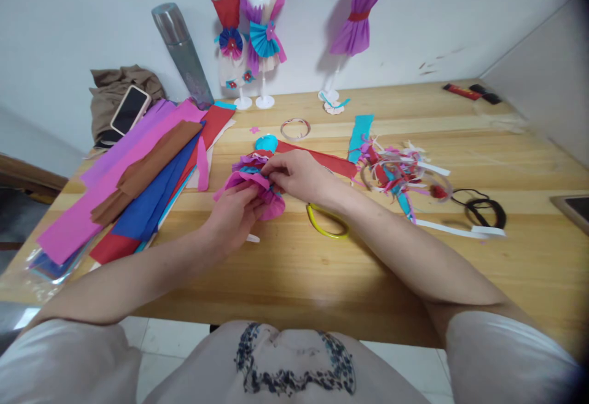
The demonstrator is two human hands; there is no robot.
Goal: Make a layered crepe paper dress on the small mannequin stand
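Note:
A ruffled pink and purple paper piece [271,206] with blue and red parts lies between my hands near the middle of the table. My left hand [237,211] is wrapped round its lower left side. The bent fingers of my right hand [292,174] pinch its upper right edge. Just beyond it is a round turquoise piece [266,143]. A red paper strip [334,163] runs to the right behind my right hand. Yellow-handled scissors [327,227] lie partly under my right forearm, their blades hidden.
Stacked coloured paper strips [156,165] cover the left side. Dressed mannequins [263,36], a leaning bottle [184,54] and a phone [130,110] are at the back. Paper scraps [396,174], a tape roll [295,129] and a black cord [485,213] also lie on the table [294,287].

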